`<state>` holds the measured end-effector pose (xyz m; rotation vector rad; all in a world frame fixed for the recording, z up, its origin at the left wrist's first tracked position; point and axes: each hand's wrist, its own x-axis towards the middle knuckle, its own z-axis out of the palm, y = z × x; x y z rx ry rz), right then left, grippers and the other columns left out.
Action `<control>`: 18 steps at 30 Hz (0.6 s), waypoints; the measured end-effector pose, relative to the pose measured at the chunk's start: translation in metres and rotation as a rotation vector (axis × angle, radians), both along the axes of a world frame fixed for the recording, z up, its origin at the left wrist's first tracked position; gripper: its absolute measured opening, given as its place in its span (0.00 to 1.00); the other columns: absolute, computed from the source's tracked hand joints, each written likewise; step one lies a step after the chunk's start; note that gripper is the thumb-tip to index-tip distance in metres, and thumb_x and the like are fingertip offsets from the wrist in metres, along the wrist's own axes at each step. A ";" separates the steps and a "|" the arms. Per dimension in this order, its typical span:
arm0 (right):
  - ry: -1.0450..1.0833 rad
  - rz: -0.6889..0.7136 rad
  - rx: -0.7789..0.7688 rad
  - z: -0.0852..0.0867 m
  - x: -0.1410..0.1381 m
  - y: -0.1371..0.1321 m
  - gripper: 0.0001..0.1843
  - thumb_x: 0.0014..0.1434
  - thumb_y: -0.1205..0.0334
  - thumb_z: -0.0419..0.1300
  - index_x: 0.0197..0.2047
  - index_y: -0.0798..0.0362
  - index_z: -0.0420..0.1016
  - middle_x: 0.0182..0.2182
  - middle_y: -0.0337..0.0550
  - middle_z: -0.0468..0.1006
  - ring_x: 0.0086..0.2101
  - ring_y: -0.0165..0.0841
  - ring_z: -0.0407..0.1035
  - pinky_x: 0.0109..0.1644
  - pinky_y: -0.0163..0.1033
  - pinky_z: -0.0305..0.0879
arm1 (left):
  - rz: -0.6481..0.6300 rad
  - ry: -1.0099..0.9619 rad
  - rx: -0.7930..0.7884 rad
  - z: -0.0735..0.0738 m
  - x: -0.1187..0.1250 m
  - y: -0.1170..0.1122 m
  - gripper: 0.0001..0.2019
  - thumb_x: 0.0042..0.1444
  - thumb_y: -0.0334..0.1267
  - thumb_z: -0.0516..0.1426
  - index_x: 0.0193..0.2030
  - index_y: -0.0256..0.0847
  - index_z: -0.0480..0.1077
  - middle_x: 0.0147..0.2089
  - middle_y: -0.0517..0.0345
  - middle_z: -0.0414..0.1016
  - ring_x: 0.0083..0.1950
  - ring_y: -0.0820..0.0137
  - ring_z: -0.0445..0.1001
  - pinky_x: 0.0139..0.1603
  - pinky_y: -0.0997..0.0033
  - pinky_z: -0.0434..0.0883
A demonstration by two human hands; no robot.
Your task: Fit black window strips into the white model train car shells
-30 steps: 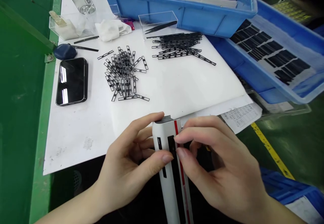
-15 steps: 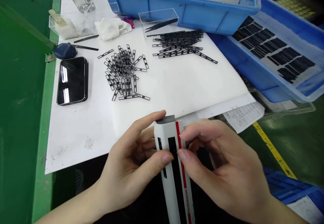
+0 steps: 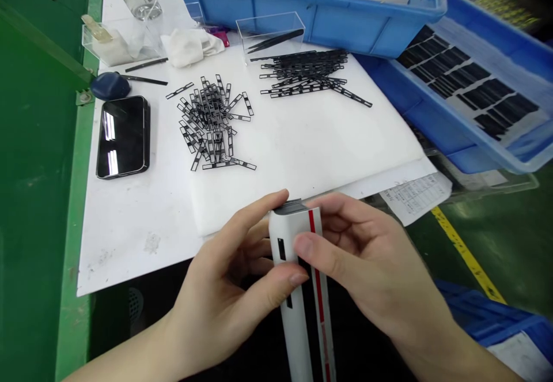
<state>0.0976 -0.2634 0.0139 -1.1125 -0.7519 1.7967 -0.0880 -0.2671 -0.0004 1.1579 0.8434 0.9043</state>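
Observation:
A long white plastic housing (image 3: 295, 336), with black slots and a thin red strip (image 3: 318, 290) along its right side, stands tilted at the near edge of the table. My left hand (image 3: 235, 284) is closed round its left side, thumb across the front and index finger at the top end. From the right, my right hand (image 3: 367, 255) grips the upper part, its thumb on the front face and its fingers behind. The lower end runs out of view. Beyond my hands lie a pile of short black slotted frames (image 3: 211, 111) and a heap of longer black slotted strips (image 3: 306, 71).
At left rests a black phone-like device (image 3: 123, 137), near a dark blue rounded object (image 3: 110, 86). Black tweezers (image 3: 276, 41) lie across a clear box. Blue bins (image 3: 268, 16) line the back and right. A green metal panel (image 3: 34, 169) borders the left.
My right thumb has moved from the red strip leftward onto the front face, and the right fingers have shifted behind the top. The housing has moved slightly right.

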 end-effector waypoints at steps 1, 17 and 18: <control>-0.042 0.004 0.014 0.002 -0.001 0.002 0.15 0.59 0.75 0.74 0.41 0.44 0.83 0.34 0.29 0.87 0.34 0.22 0.82 0.40 0.19 0.76 | 0.004 0.009 0.007 0.000 -0.001 0.000 0.28 0.70 0.30 0.63 0.71 0.62 0.68 0.61 0.63 0.83 0.56 0.72 0.83 0.55 0.80 0.80; -0.191 0.106 0.114 0.004 0.009 0.010 0.11 0.61 0.73 0.73 0.42 0.48 0.82 0.33 0.31 0.87 0.33 0.24 0.83 0.38 0.21 0.78 | -0.006 0.002 -0.046 -0.003 -0.003 -0.001 0.28 0.69 0.29 0.64 0.71 0.58 0.67 0.62 0.58 0.83 0.58 0.66 0.84 0.56 0.76 0.82; -0.185 0.130 0.121 0.005 0.011 0.010 0.09 0.63 0.72 0.71 0.43 0.47 0.82 0.35 0.32 0.87 0.35 0.25 0.83 0.40 0.22 0.79 | -0.016 -0.012 -0.059 -0.004 -0.003 0.000 0.28 0.69 0.30 0.64 0.71 0.57 0.67 0.62 0.57 0.83 0.58 0.66 0.84 0.55 0.75 0.82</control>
